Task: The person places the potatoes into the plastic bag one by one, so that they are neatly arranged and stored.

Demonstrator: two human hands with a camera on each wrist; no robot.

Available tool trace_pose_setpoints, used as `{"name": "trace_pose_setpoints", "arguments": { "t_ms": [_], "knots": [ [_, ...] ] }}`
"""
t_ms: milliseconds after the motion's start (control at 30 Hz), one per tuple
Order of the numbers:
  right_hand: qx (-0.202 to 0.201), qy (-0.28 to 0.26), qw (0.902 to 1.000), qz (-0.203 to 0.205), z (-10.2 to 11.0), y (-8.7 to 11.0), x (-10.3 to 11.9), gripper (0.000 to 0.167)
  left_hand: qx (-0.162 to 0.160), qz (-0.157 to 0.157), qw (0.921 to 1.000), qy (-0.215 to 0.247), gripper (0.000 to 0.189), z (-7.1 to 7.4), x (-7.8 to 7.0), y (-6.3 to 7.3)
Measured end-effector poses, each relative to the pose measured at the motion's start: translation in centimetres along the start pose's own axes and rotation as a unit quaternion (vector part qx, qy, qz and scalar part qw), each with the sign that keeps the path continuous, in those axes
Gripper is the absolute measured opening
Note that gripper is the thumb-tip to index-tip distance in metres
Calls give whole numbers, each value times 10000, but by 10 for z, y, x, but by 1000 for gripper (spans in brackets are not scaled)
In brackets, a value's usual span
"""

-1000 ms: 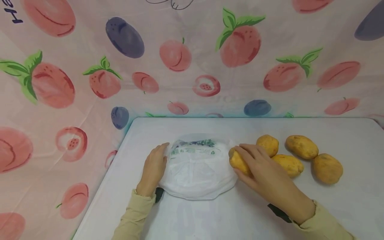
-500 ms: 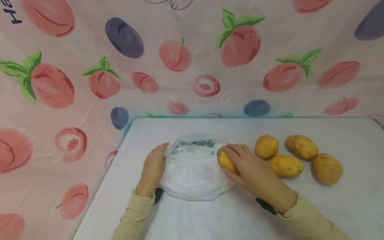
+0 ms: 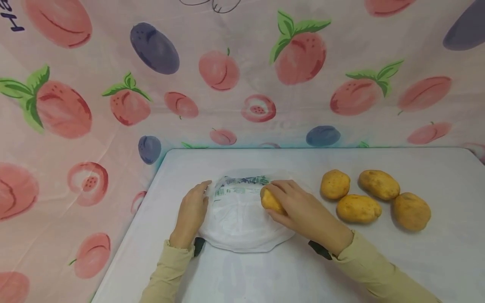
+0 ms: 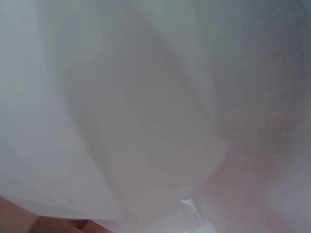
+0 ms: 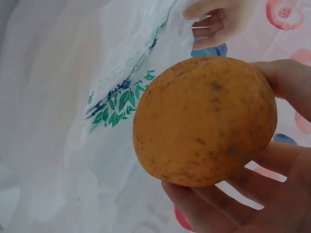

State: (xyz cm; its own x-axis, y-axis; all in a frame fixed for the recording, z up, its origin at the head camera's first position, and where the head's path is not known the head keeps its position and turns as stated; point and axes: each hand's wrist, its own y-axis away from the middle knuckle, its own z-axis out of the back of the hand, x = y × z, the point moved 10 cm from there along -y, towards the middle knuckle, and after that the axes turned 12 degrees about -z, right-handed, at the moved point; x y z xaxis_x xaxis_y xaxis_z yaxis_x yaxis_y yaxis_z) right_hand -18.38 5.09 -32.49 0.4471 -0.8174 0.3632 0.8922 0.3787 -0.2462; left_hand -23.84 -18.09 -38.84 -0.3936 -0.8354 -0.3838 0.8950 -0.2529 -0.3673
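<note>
My right hand (image 3: 303, 210) grips a yellow potato (image 3: 271, 200) over the right half of a white translucent plastic bag (image 3: 242, 223). In the right wrist view the potato (image 5: 206, 124) has brown specks, with thumb and fingers around it; the bag's green leaf print (image 5: 121, 99) lies behind. My left hand (image 3: 190, 212) is at the bag's left edge; seen from the right wrist, its fingers (image 5: 209, 26) are bent and hold that edge. Pale bag film (image 4: 146, 121) fills most of the left wrist view.
Several more potatoes lie grouped to the right of the bag, among them an oval potato (image 3: 358, 208) and a rounder potato (image 3: 411, 211). The white table (image 3: 246, 277) ends at a fruit-printed cloth (image 3: 227, 38) behind and on the left.
My right hand has carried the potato leftward from the bag's right edge to over the bag. The left hand keeps its place at the bag's left edge.
</note>
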Motion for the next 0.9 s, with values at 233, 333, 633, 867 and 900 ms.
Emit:
{"name": "trace_pose_setpoints", "arguments": {
  "t_ms": [233,333,633,867,900],
  "knots": [
    [109,91,9999,61,-12,-11,5,50,-3,-41,10000,-88,47,1,-1,0],
    [171,109,9998,51,-16,-15,6,49,6,-70,9999,-90,47,0,-2,0],
    [589,246,9979,68,-30,-26,13,45,23,-41,10000,-10,48,-1,-2,1],
    [649,206,9975,187,-39,-33,19,42,-18,-92,9999,-42,48,0,-3,0],
    [656,205,9974,214,-41,-34,20,42,-5,-84,9999,-55,48,-1,-2,0]
  ]
}}
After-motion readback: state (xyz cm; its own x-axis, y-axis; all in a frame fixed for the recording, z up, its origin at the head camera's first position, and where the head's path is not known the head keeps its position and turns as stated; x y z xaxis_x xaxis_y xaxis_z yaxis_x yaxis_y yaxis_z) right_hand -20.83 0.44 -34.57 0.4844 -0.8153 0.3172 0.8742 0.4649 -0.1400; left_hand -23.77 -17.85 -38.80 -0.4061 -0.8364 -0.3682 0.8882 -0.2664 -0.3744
